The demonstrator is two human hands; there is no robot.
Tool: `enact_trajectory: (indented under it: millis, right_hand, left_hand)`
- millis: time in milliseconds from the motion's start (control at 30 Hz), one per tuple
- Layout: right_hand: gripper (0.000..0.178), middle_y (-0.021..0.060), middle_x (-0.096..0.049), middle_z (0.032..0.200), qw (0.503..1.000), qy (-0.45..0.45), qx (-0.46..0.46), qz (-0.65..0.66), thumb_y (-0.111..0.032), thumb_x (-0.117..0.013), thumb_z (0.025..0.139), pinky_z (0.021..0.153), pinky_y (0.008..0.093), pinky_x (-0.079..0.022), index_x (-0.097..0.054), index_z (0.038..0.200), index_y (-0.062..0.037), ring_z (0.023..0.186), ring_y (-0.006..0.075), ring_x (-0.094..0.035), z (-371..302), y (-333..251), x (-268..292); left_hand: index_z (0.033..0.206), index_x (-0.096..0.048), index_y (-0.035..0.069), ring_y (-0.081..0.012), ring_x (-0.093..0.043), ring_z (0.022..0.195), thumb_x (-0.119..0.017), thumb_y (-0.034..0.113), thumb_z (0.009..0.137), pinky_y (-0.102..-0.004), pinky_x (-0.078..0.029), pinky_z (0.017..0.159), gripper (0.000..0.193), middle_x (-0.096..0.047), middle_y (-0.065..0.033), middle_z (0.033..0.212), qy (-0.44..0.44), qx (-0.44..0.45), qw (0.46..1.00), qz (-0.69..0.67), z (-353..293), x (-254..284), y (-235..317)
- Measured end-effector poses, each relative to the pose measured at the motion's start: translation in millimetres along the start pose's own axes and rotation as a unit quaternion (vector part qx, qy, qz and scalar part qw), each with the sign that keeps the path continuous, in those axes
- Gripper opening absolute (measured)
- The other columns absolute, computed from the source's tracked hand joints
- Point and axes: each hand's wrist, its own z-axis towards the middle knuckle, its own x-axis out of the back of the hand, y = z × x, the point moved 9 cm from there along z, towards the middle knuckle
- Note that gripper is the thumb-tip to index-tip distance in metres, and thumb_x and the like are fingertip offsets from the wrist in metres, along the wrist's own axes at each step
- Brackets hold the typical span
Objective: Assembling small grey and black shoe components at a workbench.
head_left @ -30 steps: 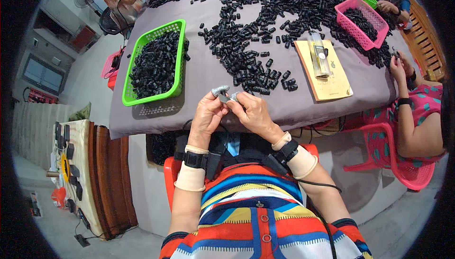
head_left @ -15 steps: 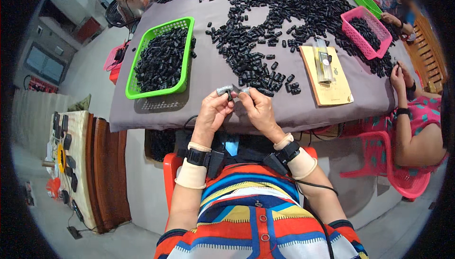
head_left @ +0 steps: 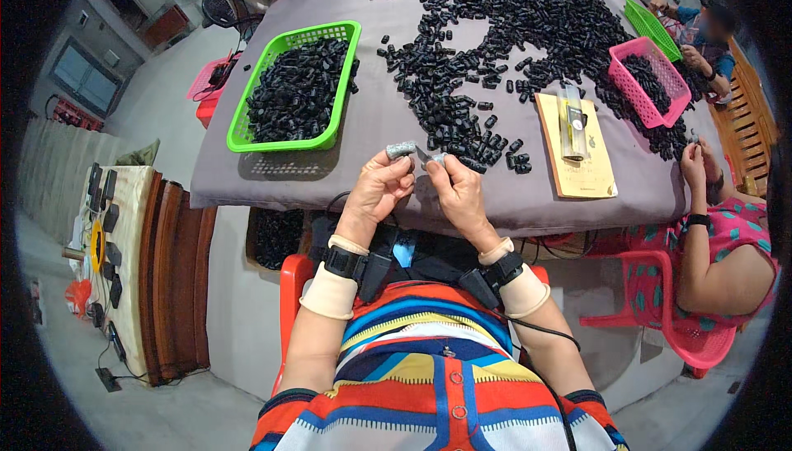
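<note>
My left hand (head_left: 381,187) is closed just off the near table edge, its fingertips pinched together. A silver-grey wrap (head_left: 402,150) covers its index finger. Whatever lies in that pinch is hidden or too small to make out. Close beside it, my right hand (head_left: 459,195) grips a small knife (head_left: 423,155) between thumb and fingers, its dark blade pointing toward the left fingertips. Another grey patch (head_left: 440,159) shows at the right fingertips. Beyond both hands, many small black cylindrical parts (head_left: 462,133) lie loose in a heap on the grey cloth.
A green basket (head_left: 235,139) full of black parts stands left on the table (head_left: 272,183). To the right lie a yellow notebook (head_left: 590,183) and a clear tube (head_left: 571,125). Farther right are a pink basket (head_left: 672,88) and another green one (head_left: 652,26). Other people sit around the table.
The small black part seen earlier at my left fingertips no longer shows. My hands stay close together with the knife between them. The view has shifted slightly.
</note>
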Motion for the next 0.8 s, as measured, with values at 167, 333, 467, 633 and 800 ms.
enact_trajectory:
  millis: [167, 333, 467, 633, 800]
  right_hand:
    - [0.028, 0.0162, -0.048, 0.058, 1.000, -0.011, -0.005, -0.019, -0.018, -0.058, 0.085, 0.047, 0.0358, -0.036, -0.046, 0.068, 0.0004, 0.049, 0.0268, -0.045, 1, -2, -1]
    - [0.030, 0.0165, -0.047, 0.058, 0.999, -0.012, -0.018, -0.032, -0.020, -0.058, 0.085, 0.048, 0.0362, -0.036, -0.045, 0.067, 0.0002, 0.049, 0.0286, -0.046, 0, 2, 0]
    - [0.028, 0.0155, -0.049, 0.060, 0.998, -0.041, 0.021, -0.045, -0.020, -0.058, 0.084, 0.048, 0.0370, -0.037, -0.047, 0.068, -0.0003, 0.052, 0.0299, -0.048, -1, -9, -3]
    - [0.024, 0.0142, -0.053, 0.067, 0.994, -0.049, 0.071, -0.068, -0.020, -0.059, 0.083, 0.051, 0.0391, -0.040, -0.051, 0.071, -0.0016, 0.060, 0.0329, -0.054, -4, -18, -8]
    - [0.023, 0.0141, -0.054, 0.068, 0.994, -0.046, 0.065, -0.081, -0.021, -0.059, 0.083, 0.051, 0.0392, -0.040, -0.052, 0.073, -0.0022, 0.060, 0.0329, -0.055, -4, -16, -8]
  left_hand:
    - [0.102, -0.059, 0.003, -0.0112, -0.054, 0.061, -0.057, 0.005, 0.085, -0.0201, -0.043, 0.051, 0.018, -0.062, -0.0076, 0.085, 0.025, 0.001, 1.000, 0.014, 0, 3, -2]
    - [0.105, -0.058, 0.003, -0.0112, -0.054, 0.063, -0.056, 0.004, 0.085, -0.0209, -0.044, 0.053, 0.020, -0.061, -0.0075, 0.087, 0.022, 0.008, 1.000, 0.013, 2, 6, -4]
    - [0.109, -0.057, 0.004, -0.0090, -0.053, 0.065, -0.057, 0.006, 0.085, -0.0199, -0.044, 0.055, 0.024, -0.061, -0.0059, 0.088, 0.013, 0.005, 0.999, 0.032, 1, 9, -4]
    - [0.110, -0.056, 0.003, -0.0079, -0.053, 0.064, -0.057, 0.005, 0.085, -0.0192, -0.045, 0.056, 0.025, -0.061, -0.0054, 0.088, 0.027, 0.011, 0.999, 0.022, 3, 11, -5]
    - [0.109, -0.056, 0.001, -0.0073, -0.053, 0.064, -0.056, 0.005, 0.085, -0.0189, -0.045, 0.056, 0.025, -0.060, -0.0045, 0.086, 0.007, 0.018, 0.999, 0.026, 3, 8, -5]
